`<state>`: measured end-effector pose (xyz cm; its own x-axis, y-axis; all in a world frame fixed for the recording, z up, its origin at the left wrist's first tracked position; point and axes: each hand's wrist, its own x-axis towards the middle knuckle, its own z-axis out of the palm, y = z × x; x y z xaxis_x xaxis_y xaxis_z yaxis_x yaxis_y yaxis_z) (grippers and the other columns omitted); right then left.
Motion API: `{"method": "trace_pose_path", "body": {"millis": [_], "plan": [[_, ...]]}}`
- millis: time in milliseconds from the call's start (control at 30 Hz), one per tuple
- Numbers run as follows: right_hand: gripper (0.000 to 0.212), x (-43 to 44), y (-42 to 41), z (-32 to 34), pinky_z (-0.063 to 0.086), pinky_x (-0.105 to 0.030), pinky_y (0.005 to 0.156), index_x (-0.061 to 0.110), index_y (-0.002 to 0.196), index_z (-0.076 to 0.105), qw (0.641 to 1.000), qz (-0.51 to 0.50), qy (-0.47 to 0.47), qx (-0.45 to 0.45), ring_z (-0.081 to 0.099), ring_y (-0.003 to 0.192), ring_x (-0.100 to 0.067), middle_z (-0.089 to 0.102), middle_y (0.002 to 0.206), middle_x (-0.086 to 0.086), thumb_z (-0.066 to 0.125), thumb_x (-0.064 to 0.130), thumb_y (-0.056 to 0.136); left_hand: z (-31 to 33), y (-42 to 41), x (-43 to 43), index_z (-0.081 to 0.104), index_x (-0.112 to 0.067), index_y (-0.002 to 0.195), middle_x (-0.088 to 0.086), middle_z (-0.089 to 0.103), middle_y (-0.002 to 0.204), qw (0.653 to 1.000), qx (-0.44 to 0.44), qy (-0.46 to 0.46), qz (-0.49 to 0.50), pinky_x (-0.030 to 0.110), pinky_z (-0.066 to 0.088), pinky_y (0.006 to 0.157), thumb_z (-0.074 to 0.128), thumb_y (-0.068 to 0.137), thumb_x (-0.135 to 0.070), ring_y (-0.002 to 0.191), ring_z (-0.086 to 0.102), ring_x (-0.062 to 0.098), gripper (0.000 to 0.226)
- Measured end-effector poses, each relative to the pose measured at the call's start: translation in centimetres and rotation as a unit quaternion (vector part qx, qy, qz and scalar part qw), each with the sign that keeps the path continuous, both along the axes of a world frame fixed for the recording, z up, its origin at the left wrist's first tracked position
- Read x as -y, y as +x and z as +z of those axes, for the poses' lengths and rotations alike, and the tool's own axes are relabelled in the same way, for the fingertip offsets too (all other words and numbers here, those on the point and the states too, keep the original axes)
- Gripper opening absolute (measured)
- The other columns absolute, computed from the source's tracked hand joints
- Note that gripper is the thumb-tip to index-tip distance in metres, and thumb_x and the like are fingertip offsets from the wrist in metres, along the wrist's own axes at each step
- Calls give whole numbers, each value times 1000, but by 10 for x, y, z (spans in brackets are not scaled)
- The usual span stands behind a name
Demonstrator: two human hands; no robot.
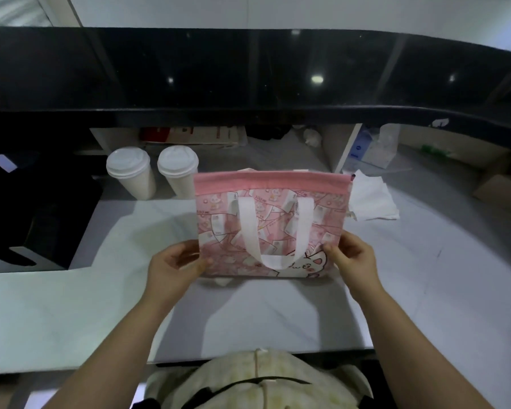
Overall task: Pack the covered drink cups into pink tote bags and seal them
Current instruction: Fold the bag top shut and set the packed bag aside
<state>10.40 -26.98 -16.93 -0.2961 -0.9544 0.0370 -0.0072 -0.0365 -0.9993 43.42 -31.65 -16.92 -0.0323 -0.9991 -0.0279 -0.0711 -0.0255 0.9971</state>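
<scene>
A black glossy counter ledge (pixel 248 72) spans the far side, and the shelf under it holds boxes and packets too dim to identify. Below lies the white worktop (pixel 71 305), with a dark machine (pixel 42 219) at far left, cut off by the edge. At the centre a flat pink printed tote bag (pixel 219 231) stands upright, its white handle (pixel 273 258) hanging down the front. Whether its bottom edge touches the worktop cannot be told. The left hand (pixel 174 267) pinches its lower left corner and the right hand (pixel 353 255) its lower right edge, thumbs in front, fingers hidden behind. Two white lidded cups (pixel 130 172) stand side by side, far left of the bag. Crumpled white paper (pixel 372 199) lies partly behind the bag's right side. A pale plush shape (pixel 257 382) is cropped at the near edge.
</scene>
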Motion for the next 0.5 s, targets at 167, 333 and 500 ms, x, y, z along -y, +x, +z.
{"method": "trace_pose_path", "body": {"millis": [167, 333, 500], "plan": [[36, -18, 11, -22, 58, -29, 65, 27, 94, 74, 994, 36, 102, -6, 72, 84, -15, 76, 92, -1, 79, -2, 74, -20, 2, -12, 74, -22, 95, -6, 77, 90, 1000, -8, 25, 14, 13, 53, 73, 75, 79, 5, 84, 73, 9, 31], [36, -16, 38, -18, 58, -28, 75, 24, 96, 70, 995, -47, 86, 14, 71, 90, -16, 75, 94, 2, 70, -8, 80, -19, -4, -4, 77, -26, 89, -6, 77, 91, 998, -36, 36, 23, 18, 55, 80, 73, 84, -4, 83, 71, 3, 23], [35, -27, 70, 8, 57, -29, 77, 14, 112, 67, 990, -108, 35, 80, 70, 100, -21, 74, 105, -5, 62, -9, 86, 4, 13, 8, 75, -18, 109, -2, 75, 107, 995, -84, 49, -20, 22, 53, 90, 72, 87, -13, 104, 69, 12, 23]]}}
